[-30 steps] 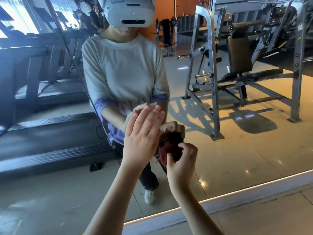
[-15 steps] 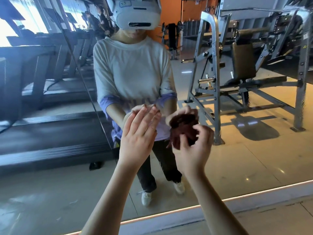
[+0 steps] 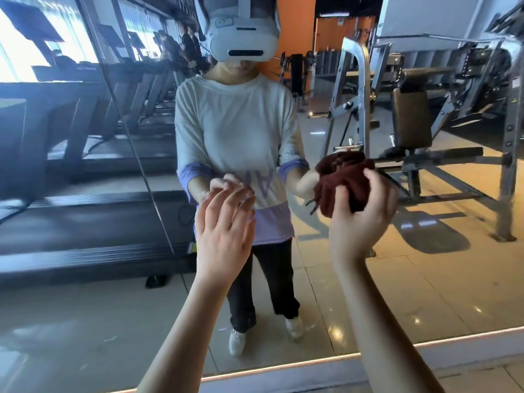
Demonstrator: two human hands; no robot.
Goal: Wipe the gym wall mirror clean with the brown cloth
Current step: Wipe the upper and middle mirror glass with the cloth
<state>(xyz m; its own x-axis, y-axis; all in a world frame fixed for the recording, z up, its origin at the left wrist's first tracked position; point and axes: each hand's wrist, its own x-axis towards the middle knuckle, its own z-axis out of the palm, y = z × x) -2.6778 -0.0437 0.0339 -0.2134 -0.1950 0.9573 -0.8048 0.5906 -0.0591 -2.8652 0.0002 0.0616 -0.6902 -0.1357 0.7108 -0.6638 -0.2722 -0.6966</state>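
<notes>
The gym wall mirror (image 3: 411, 279) fills nearly the whole view and reflects me, treadmills and weight machines. My right hand (image 3: 361, 222) grips a bunched dark brown cloth (image 3: 341, 182), held up close to the glass at chest height; whether the cloth touches the mirror I cannot tell. My left hand (image 3: 225, 231) hovers to the left of it with fingers straight and slightly spread, holding nothing, a hand's width from the cloth.
A vertical seam (image 3: 136, 154) between mirror panels runs down the left side. The mirror's bottom edge meets a pale baseboard (image 3: 283, 377) just above the tiled floor (image 3: 487, 377).
My right hand has carried the cloth up and to the right, away from my left hand. The left hand has stayed open and now sits apart from the cloth.
</notes>
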